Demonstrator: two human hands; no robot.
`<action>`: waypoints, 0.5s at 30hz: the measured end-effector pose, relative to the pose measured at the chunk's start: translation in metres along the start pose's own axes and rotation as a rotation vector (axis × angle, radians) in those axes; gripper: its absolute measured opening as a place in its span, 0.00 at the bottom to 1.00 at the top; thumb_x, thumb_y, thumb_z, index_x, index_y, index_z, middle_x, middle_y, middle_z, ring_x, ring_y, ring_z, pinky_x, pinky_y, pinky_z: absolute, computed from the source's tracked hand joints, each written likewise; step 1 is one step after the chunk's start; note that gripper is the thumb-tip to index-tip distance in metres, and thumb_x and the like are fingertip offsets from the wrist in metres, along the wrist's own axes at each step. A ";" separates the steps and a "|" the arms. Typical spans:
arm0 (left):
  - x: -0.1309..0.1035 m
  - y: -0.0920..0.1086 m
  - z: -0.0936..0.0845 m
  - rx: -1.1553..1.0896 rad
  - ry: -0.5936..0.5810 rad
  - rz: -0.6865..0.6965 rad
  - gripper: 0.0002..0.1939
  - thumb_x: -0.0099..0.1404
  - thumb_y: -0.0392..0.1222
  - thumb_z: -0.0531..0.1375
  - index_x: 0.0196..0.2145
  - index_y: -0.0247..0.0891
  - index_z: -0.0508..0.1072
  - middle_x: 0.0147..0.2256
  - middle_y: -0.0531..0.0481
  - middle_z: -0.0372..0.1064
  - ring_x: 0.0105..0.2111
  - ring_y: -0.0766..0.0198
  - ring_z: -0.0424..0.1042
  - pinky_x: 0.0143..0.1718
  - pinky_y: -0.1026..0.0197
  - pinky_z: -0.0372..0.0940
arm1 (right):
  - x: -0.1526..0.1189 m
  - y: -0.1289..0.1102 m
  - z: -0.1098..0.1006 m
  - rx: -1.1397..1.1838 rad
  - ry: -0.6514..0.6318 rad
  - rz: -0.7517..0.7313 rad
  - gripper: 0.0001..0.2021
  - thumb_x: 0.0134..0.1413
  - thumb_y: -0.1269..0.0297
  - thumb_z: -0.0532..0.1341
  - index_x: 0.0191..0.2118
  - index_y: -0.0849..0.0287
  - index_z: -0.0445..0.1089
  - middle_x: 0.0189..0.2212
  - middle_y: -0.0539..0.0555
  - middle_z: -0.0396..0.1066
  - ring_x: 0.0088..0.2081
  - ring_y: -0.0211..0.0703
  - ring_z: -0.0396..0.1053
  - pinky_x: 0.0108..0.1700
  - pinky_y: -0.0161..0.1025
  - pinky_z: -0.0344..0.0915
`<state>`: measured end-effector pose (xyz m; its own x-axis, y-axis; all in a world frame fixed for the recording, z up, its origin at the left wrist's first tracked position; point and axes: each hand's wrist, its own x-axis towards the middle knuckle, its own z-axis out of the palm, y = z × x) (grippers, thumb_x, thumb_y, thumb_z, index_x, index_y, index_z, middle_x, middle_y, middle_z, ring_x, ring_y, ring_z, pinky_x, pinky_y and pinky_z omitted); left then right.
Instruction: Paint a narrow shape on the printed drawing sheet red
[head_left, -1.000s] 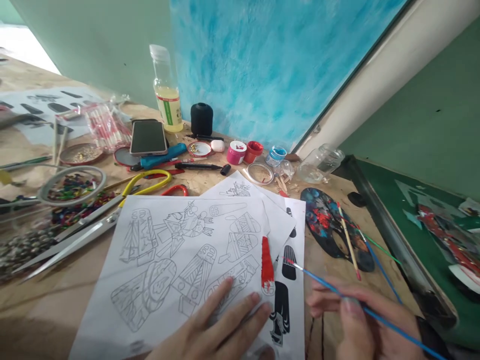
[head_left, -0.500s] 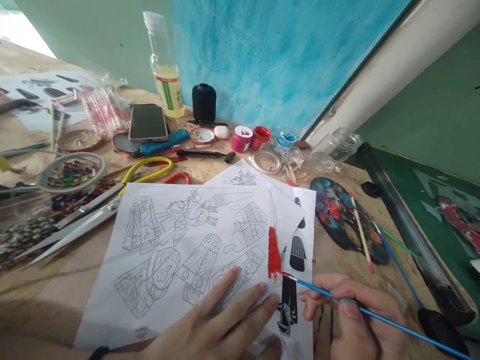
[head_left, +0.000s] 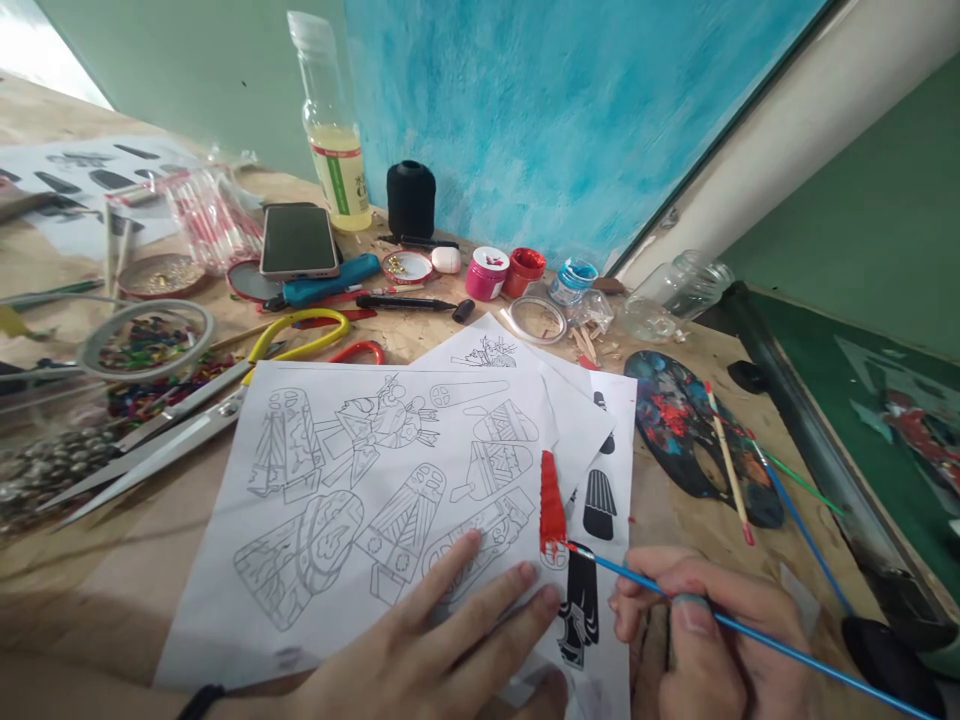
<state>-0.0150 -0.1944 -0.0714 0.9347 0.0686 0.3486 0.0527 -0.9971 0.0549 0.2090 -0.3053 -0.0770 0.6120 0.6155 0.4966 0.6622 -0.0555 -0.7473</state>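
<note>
My right hand (head_left: 712, 620) pinches a thin blue paintbrush (head_left: 637, 577), its red-tipped bristles touching the lower end of a tapered shape painted red (head_left: 551, 500). Below the red, that shape's rounded end still shows printed lines on white. My left hand (head_left: 442, 640) lies flat with fingers spread on a white sheet (head_left: 202, 600) of line drawings, its fingertips just left of the painted shape. Under this sheet is another paper with black printed shapes (head_left: 598, 505), partly covered.
On the right lies a paint-smeared palette (head_left: 652, 440) with a wooden stick (head_left: 727, 470) across it. Open paint jars (head_left: 526, 272) and a glass jar (head_left: 675, 295) line the back. Large scissors (head_left: 172, 430), beads (head_left: 45, 470) and a phone (head_left: 300, 240) are to the left.
The view has shifted slightly. The brush tip stays at the lower end of the red shape, and the left hand keeps its place on the sheet.
</note>
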 end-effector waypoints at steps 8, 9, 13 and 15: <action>0.003 0.000 -0.001 0.011 0.007 -0.014 0.18 0.85 0.53 0.61 0.67 0.53 0.76 0.73 0.56 0.69 0.73 0.58 0.66 0.79 0.44 0.56 | 0.009 0.009 -0.006 0.092 -0.115 -0.201 0.03 0.74 0.69 0.60 0.46 0.55 0.72 0.35 0.50 0.81 0.23 0.36 0.76 0.30 0.34 0.77; 0.003 0.000 -0.001 0.013 0.006 -0.011 0.18 0.85 0.53 0.60 0.67 0.53 0.76 0.73 0.56 0.69 0.72 0.58 0.66 0.79 0.45 0.58 | 0.010 0.009 -0.006 0.088 -0.108 -0.203 0.03 0.74 0.69 0.60 0.47 0.55 0.72 0.36 0.50 0.82 0.23 0.37 0.76 0.31 0.35 0.78; 0.001 -0.001 0.002 0.026 -0.006 0.007 0.18 0.85 0.54 0.60 0.67 0.54 0.76 0.73 0.56 0.69 0.72 0.57 0.66 0.75 0.47 0.65 | 0.007 0.004 -0.005 0.068 -0.100 -0.192 0.04 0.74 0.67 0.61 0.45 0.55 0.73 0.35 0.50 0.81 0.23 0.37 0.76 0.28 0.35 0.76; 0.000 -0.001 0.002 0.029 -0.009 0.002 0.18 0.84 0.52 0.61 0.67 0.55 0.76 0.73 0.57 0.68 0.73 0.58 0.66 0.75 0.47 0.65 | 0.006 0.002 -0.004 0.077 -0.088 -0.156 0.05 0.75 0.67 0.60 0.44 0.55 0.73 0.33 0.49 0.80 0.23 0.36 0.75 0.27 0.34 0.73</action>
<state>-0.0140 -0.1932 -0.0736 0.9378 0.0667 0.3406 0.0613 -0.9978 0.0267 0.2153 -0.3052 -0.0736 0.4620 0.6789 0.5707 0.7089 0.1040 -0.6976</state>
